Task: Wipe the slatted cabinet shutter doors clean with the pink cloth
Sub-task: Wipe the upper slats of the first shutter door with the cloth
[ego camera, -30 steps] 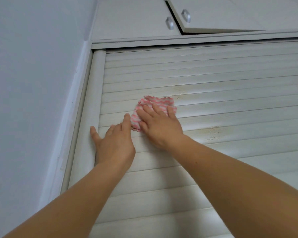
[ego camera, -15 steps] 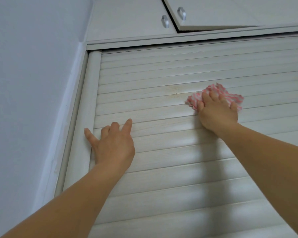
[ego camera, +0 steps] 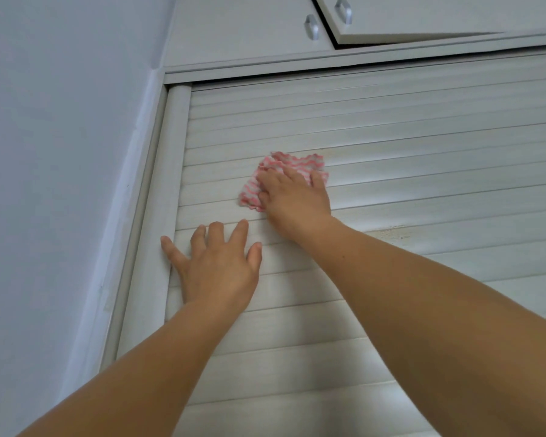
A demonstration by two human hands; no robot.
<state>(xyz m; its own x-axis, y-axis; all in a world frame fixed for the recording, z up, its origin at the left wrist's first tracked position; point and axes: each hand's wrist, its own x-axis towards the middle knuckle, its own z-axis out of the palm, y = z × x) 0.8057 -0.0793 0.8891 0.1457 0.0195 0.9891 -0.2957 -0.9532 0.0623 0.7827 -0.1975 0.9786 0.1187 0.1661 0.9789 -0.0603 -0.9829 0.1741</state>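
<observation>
- To the right of our right hand and the pink cloth, the shutter slats run bare.
- Leftward, our left hand lies flat against the side post, with the wall just beyond.
- Above, the top rail bounds the slats.

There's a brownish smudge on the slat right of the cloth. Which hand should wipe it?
Right hand: it already presses the pink cloth, and the smudge lies beside its wrist. The left hand is flat on the shutter, clothless.
</observation>
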